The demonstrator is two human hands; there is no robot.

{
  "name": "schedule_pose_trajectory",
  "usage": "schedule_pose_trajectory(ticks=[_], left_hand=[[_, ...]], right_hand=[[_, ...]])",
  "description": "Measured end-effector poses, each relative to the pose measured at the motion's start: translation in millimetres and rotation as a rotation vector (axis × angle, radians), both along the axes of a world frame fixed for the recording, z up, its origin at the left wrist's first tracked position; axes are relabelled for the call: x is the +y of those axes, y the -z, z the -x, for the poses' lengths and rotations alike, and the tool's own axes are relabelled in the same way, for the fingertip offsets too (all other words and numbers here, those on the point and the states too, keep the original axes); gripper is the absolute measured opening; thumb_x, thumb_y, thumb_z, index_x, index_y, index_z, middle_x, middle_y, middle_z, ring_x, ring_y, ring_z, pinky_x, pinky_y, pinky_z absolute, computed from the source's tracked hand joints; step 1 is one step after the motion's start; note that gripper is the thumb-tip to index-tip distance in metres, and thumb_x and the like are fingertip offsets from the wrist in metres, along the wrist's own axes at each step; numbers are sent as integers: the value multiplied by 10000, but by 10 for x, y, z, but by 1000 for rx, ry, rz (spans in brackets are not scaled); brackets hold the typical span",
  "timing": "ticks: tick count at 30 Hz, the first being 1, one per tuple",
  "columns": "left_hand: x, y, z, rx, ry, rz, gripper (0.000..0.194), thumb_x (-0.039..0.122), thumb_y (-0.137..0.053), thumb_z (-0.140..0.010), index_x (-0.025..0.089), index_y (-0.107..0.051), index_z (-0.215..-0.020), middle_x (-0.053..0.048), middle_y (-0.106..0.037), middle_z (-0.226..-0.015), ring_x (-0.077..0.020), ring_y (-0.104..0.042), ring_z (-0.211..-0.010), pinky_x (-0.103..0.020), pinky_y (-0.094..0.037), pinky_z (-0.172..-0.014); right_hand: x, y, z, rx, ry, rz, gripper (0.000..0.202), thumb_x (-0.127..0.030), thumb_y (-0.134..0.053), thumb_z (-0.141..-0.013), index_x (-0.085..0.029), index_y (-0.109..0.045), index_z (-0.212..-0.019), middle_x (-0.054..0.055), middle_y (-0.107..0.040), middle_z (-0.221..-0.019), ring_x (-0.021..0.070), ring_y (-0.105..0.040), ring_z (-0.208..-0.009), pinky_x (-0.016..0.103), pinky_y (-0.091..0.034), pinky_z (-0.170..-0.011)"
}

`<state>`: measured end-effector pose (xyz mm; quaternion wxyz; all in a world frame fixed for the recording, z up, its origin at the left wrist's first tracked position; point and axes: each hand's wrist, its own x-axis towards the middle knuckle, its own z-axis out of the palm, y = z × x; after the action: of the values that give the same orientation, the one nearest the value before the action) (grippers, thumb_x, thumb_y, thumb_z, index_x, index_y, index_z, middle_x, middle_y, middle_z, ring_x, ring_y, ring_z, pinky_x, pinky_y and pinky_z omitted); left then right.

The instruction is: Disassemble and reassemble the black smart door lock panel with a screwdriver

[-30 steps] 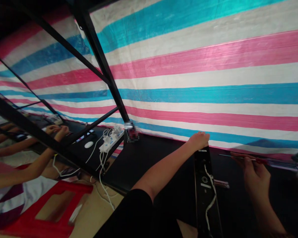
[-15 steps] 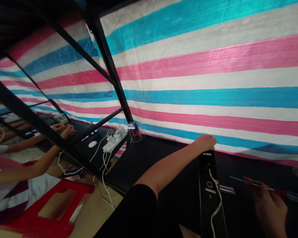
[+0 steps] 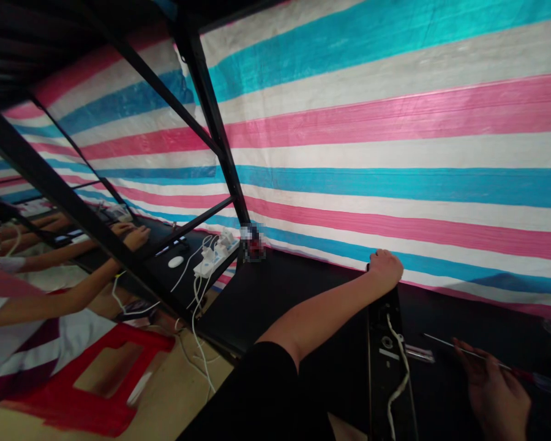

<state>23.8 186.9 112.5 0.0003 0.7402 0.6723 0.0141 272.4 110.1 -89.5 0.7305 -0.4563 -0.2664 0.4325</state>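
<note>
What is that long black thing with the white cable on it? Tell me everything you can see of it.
The long, narrow black panel looks hard and smooth, perhaps metal or plastic. It runs from the left hand, which is at its far end, to the picture's bottom edge, where it is cut off; it appears to rest on the black table. It bears a round ring-shaped fitting, a pale rectangular strip and a whitish cable curving along its length.
</note>
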Motion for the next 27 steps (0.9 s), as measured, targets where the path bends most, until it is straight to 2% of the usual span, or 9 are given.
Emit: schedule_pose_trajectory(ticks=[4, 7, 15, 21, 27], left_hand=[[-46, 28, -47, -40, -60, -49, 303, 173, -462, -992, 55, -615, -1225, -196, -605, -1225, -267, -566, -1154, -370, -490, -891], [-57, 53, -72, -57, -90, -73, 331, 131, -413, -981, 9, -625, -1204, -234, -599, -1178, -271, -560, -1117, -348, -464, -865], [-107, 83, -146, -44, -156, -125, 339, 118, -395, -980, 32, -636, -1201, -210, -608, -1121, -265, -542, -1055, -355, -440, -830], [-153, 73, -220, -33, -198, -134, 356, 95, -374, -983, 45, -634, -1222, -207, -607, -1159, -256, -536, -1093, -381, -435, -900], [-101, 40, -225, -79, -243, -64, 336, 111, -389, -994, 40, -623, -1225, -208, -637, -1139, -242, -604, -1073, -319, -499, -826]], right_hand=[[-14, -47, 19, 62, -30, 27, 286, -332, -834, -634, -130, -649, -716, 68, -711, -786, 262, -763, -787, 471, -595, -924], [-19, -73, 24, 59, -40, 17, 299, -340, -831, -648, -117, -651, -735, 77, -720, -794, 251, -763, -783, 434, -615, -890], [-66, -175, 73, 31, -19, 0, 328, -371, -860, -630, -135, -655, -731, 57, -710, -782, 277, -755, -778, 499, -641, -801], [-98, -225, 105, -8, -11, 35, 336, -404, -822, -643, -137, -644, -741, 71, -712, -782, 269, -761, -776, 479, -613, -883], [-65, -203, 110, 15, -6, 26, 335, -382, -847, -591, -134, -654, -709, 76, -717, -763, 270, -760, -764, 453, -611, -890]])
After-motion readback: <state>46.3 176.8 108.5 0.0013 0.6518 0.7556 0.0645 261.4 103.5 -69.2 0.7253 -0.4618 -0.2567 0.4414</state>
